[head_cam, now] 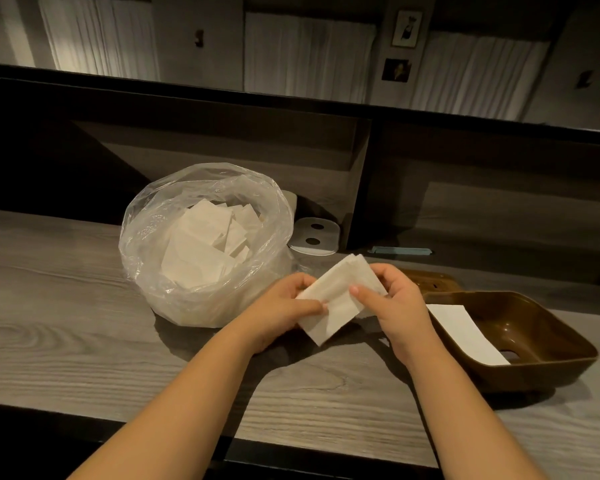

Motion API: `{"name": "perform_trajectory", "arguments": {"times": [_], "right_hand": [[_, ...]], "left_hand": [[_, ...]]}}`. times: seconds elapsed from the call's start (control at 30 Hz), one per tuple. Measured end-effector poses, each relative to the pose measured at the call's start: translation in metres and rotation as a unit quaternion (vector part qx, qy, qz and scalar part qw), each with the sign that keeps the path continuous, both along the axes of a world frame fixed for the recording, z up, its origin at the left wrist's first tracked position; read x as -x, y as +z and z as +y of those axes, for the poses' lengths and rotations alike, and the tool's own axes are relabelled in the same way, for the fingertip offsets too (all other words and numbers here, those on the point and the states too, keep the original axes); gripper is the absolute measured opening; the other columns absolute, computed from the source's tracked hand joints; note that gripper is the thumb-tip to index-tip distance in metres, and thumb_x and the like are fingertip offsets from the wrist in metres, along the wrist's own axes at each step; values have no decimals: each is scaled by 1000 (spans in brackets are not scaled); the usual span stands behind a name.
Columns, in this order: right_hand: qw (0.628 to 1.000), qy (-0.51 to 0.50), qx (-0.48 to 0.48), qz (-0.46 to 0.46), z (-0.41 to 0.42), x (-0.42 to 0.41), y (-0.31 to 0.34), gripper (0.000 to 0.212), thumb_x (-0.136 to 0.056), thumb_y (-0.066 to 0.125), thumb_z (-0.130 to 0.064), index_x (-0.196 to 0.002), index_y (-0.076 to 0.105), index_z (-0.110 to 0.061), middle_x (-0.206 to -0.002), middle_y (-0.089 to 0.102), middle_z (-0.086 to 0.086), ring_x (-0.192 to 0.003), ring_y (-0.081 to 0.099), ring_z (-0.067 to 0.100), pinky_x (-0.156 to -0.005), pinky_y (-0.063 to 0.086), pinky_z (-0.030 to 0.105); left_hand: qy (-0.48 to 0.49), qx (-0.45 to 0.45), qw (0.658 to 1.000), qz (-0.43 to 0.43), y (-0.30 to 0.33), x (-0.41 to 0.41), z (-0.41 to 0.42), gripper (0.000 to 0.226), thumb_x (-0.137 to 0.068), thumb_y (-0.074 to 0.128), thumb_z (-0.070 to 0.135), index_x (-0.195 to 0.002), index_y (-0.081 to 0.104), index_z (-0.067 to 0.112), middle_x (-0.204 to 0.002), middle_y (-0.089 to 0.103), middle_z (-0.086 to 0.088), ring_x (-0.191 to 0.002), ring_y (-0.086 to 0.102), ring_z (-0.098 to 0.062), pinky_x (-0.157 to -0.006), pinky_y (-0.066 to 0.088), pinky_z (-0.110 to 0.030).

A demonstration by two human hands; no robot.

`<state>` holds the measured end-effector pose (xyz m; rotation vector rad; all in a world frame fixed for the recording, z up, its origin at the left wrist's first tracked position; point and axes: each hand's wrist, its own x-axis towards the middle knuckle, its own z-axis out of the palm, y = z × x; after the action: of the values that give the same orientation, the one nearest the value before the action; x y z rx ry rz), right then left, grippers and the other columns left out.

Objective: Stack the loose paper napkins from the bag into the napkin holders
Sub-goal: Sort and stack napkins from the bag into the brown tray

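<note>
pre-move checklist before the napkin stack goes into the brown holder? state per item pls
1. Grip: left hand and right hand both hold the napkin stack: ok.
2. Stack edges squared: layers fan at the top corner: not ok.
3. Brown holder open side up, within reach on the right: ok.
4. Holder contents: one napkin lies flat inside, room left: ok.
5. Path from stack to holder free of things: ok.
6. Bag holds more napkins; count: cannot tell.

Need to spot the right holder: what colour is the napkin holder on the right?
Brown, glossy plastic napkin holder; clearest in the head view.
</note>
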<state>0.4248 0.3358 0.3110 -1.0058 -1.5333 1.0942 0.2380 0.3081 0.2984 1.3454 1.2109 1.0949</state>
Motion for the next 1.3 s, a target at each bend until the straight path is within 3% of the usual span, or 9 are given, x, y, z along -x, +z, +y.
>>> {"name": "perform_trajectory", "arguments": {"times": [0.13,0.27,0.43,0.53,0.63,0.87,1.03,1.13,1.3], "right_hand": [[999,-28,23,21,5,0,-6,34,-88,66,-2,-104,52,-30,-106,61,-6,-95,63,11,-64,57,19],[997,-25,23,-71,7,4,-13,47,-86,68,-1,-118,46,-28,-112,54,-5,-99,56,11,-79,57,28],[997,36,18,-63,8,10,-18,76,-77,78,-3,-132,38,-36,-122,48,-10,-109,55,14,-81,58,29],[997,4,40,-60,13,8,-17,87,-77,79,-5,-143,31,-36,-131,41,-8,-116,47,15,-84,55,29],[997,-5,59,-53,16,1,-16,88,-78,78,-5,-146,30,-33,-141,40,-1,-117,47,18,-84,56,30],[995,28,53,-77,14,1,-17,91,-75,81,-4,-144,32,-36,-129,39,-6,-116,48,17,-93,53,33],[995,2,15,-96,12,-2,-15,57,-81,77,-8,-122,49,-34,-123,52,-3,-99,55,12,-64,52,16],[992,48,38,-109,11,-1,-15,72,-77,80,-9,-132,43,-35,-129,47,-3,-111,53,17,-82,57,27],[990,67,20,-124,10,3,-16,81,-75,83,-11,-137,38,-39,-129,43,-10,-117,48,15,-97,53,35]], "left_hand": [[92,-88,992,-22,-7,-4,1,40,-84,76,15,-114,53,28,-116,59,1,-108,60,-21,-90,57,-42],[50,-120,991,25,-11,-10,0,66,-86,73,10,-133,37,40,-125,51,-2,-108,61,-18,-85,58,-29],[-37,-151,986,64,-8,-10,-2,96,-82,75,7,-144,16,51,-134,39,8,-113,57,-16,-94,54,-29],[-3,-148,985,84,-8,-8,0,100,-81,73,3,-145,11,48,-135,35,4,-113,53,-14,-87,54,-22],[25,-124,992,31,-9,-5,1,100,-78,66,-4,-141,14,54,-131,44,-7,-106,61,-21,-82,59,-30],[-30,-104,993,46,-7,0,1,91,-84,57,-10,-142,22,51,-129,49,6,-107,61,-24,-85,57,-34],[24,-85,996,29,-9,0,6,76,-88,56,-5,-140,31,44,-127,58,-2,-112,60,-19,-88,57,-29],[-9,-87,995,43,-8,1,3,81,-86,55,-1,-143,25,49,-129,51,1,-111,58,-21,-95,54,-37],[-46,-111,991,53,-8,0,1,93,-83,65,-3,-144,17,49,-132,42,9,-114,54,-14,-89,53,-24]]}}
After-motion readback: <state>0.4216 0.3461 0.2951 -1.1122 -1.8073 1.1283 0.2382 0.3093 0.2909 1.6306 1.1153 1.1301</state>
